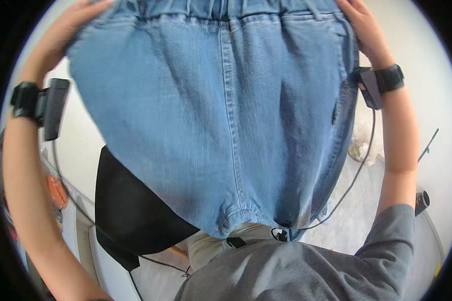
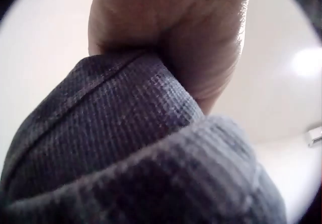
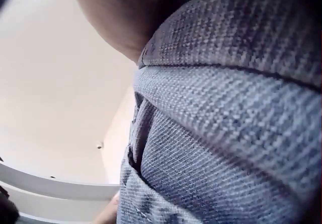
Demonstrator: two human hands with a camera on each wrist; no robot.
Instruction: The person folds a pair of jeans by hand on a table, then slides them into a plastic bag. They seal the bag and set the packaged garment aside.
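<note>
Blue denim pants (image 1: 186, 100) hang spread out in front of the person, with a gathered elastic waistband at the top and a stitched seam down the middle. My left hand (image 1: 78, 20) holds the waistband at its left end, its fingers partly cut off by the frame. At the opposite end my right hand (image 1: 365, 27) grips the waistband, fingertips out of view at the top. In the left wrist view, folded denim (image 2: 110, 108) runs up to the palm. The right wrist view shows the waist and a pocket edge in the denim (image 3: 226, 108) close below the hand.
Behind the pants at lower left is a flat black surface (image 1: 130, 210). An orange item (image 1: 57, 190) lies at far left. A clear plastic bag (image 1: 361, 150) sits on the floor at right. Cables (image 1: 359, 173) trail from both wrist cameras, and a white wall (image 1: 427, 100) stands at right.
</note>
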